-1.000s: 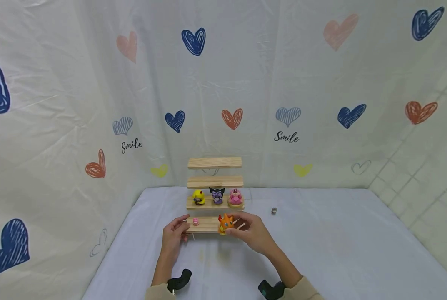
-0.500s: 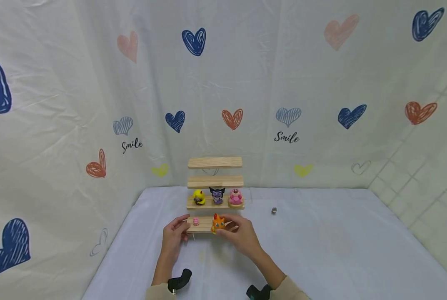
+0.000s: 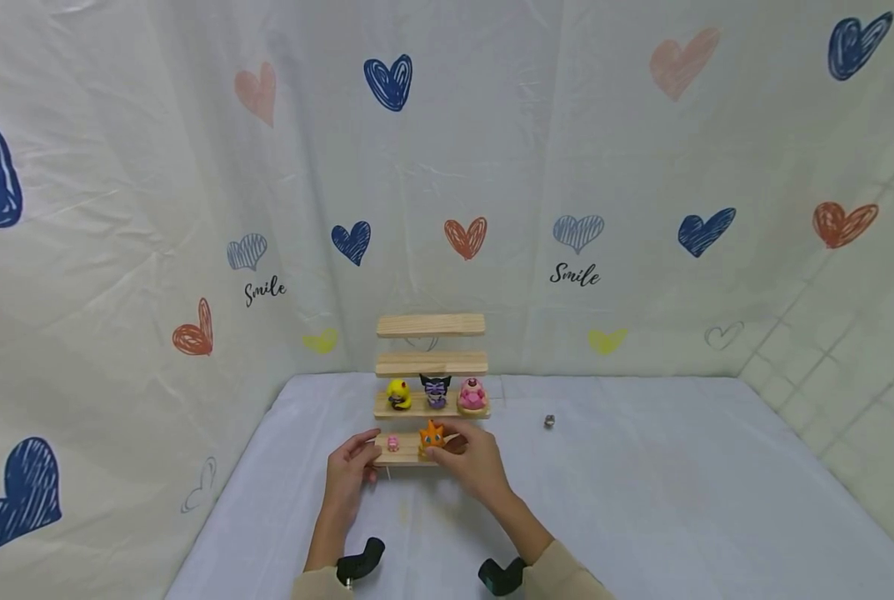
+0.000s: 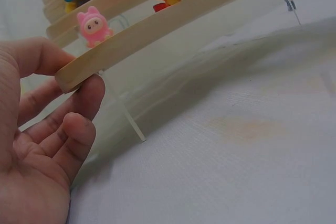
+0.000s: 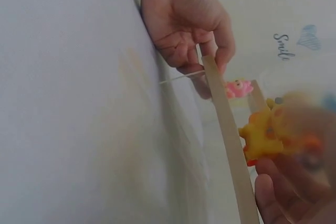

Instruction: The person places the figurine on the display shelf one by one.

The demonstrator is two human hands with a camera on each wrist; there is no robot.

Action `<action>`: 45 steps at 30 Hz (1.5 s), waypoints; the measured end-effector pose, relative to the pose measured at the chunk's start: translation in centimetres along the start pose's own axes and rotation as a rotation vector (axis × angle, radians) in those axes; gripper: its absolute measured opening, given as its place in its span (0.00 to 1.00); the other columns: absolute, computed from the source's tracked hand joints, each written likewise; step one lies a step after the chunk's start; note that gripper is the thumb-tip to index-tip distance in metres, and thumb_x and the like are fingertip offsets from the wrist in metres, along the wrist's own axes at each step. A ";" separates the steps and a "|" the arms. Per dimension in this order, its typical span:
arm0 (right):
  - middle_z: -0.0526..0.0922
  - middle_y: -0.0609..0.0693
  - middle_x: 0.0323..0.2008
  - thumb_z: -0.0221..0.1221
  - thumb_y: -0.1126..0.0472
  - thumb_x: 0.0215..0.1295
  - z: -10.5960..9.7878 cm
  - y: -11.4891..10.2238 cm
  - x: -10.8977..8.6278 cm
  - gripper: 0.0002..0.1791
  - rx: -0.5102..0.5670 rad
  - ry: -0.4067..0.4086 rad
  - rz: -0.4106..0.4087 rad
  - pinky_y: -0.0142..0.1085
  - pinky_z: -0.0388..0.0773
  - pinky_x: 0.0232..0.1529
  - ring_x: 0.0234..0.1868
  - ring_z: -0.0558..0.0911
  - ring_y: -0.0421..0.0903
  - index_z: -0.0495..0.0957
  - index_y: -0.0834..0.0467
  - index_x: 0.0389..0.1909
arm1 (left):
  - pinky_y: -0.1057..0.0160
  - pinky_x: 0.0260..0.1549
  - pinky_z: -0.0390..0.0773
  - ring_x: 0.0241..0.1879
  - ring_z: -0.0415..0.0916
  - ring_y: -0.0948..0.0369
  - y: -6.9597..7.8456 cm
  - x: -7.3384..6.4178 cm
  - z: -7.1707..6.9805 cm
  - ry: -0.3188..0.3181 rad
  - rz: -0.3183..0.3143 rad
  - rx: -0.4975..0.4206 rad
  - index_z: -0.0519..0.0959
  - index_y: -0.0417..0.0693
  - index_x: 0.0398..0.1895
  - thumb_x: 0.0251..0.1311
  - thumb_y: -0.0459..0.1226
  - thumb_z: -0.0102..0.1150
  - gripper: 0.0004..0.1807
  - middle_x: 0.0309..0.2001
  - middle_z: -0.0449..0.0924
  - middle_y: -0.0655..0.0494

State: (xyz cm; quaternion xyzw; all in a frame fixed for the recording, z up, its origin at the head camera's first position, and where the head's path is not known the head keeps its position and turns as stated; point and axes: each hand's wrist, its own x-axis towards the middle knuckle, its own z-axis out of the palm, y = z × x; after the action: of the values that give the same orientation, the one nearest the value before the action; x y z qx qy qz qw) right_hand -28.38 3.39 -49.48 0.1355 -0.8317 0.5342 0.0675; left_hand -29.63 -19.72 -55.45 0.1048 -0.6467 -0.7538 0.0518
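Wood: the lowest shelf (image 3: pixel 405 449) of a four-tier wooden stand (image 3: pixel 430 326) is lying with its long axis running left to right across the white cloth table (image 3: pixel 641 500).
Left hand (image 3: pixel 347 471): it is pinching the shelf's left end, thumb on top and fingers curled beneath, as the left wrist view shows (image 4: pixel 47 129).
Small pink figure (image 3: pixel 392 442): it is standing on that shelf, just right of the left hand.
Orange figure (image 3: pixel 432 436): it is sitting at mid-shelf, base on or just above the wood; contact is unclear.
Right hand (image 3: pixel 467 460): it is grasping the orange figure from the right, so this hand is the nearer one.
Upper shelf: yellow (image 3: pixel 397 393), purple (image 3: pixel 435 390) and pink (image 3: pixel 472 394) figures are standing in a row.
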 end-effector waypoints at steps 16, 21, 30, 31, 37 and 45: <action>0.86 0.52 0.46 0.74 0.56 0.58 0.5 -0.3 0.1 0.24 -0.012 -0.004 -0.004 0.23 0.79 0.39 0.39 0.83 0.44 0.83 0.52 0.56 | 0.68 0.20 0.73 0.25 0.73 0.63 -0.1 0.2 -0.1 -0.001 -0.008 0.013 0.80 0.40 0.60 0.63 0.32 0.63 0.21 0.36 0.84 0.57; 0.86 0.52 0.46 0.74 0.56 0.58 0.5 -0.2 0.1 0.24 -0.006 -0.004 -0.007 0.24 0.79 0.38 0.38 0.83 0.44 0.83 0.52 0.57 | 0.68 0.20 0.73 0.25 0.73 0.63 0.0 0.1 -0.1 -0.006 -0.018 0.010 0.80 0.40 0.60 0.63 0.32 0.63 0.21 0.35 0.83 0.58; 0.86 0.52 0.46 0.74 0.56 0.58 0.5 -0.2 0.0 0.25 -0.012 -0.011 -0.004 0.23 0.79 0.39 0.39 0.83 0.45 0.83 0.51 0.57 | 0.67 0.21 0.74 0.25 0.73 0.62 0.1 -0.1 0.0 -0.019 -0.017 0.027 0.78 0.41 0.63 0.65 0.34 0.63 0.22 0.35 0.81 0.59; 0.86 0.52 0.46 0.74 0.56 0.58 0.5 -0.2 0.1 0.24 -0.012 -0.012 -0.002 0.23 0.79 0.39 0.39 0.83 0.45 0.83 0.51 0.57 | 0.67 0.21 0.74 0.25 0.73 0.62 0.1 -0.1 -0.1 -0.018 -0.017 0.028 0.78 0.41 0.63 0.65 0.34 0.63 0.22 0.35 0.81 0.59; 0.86 0.51 0.47 0.74 0.56 0.58 0.4 -0.4 0.0 0.24 -0.013 -0.015 0.001 0.24 0.79 0.39 0.39 0.83 0.46 0.83 0.51 0.57 | 0.68 0.21 0.74 0.25 0.73 0.62 0.3 -0.1 -0.1 -0.012 -0.011 0.021 0.80 0.41 0.61 0.64 0.33 0.63 0.21 0.36 0.82 0.58; 0.85 0.50 0.47 0.73 0.55 0.59 -0.3 -0.4 -0.4 0.25 -0.026 -0.025 0.010 0.27 0.82 0.40 0.40 0.84 0.45 0.82 0.49 0.59 | 0.68 0.21 0.74 0.25 0.73 0.62 0.2 -0.1 -0.1 -0.014 -0.011 0.016 0.80 0.41 0.60 0.64 0.33 0.63 0.21 0.36 0.83 0.58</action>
State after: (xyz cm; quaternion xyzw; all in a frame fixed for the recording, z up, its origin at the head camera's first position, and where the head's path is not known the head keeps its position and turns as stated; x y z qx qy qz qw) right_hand -27.88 3.58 -49.15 0.1374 -0.8400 0.5218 0.0561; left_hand -29.53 -19.83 -55.24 0.1035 -0.6525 -0.7495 0.0421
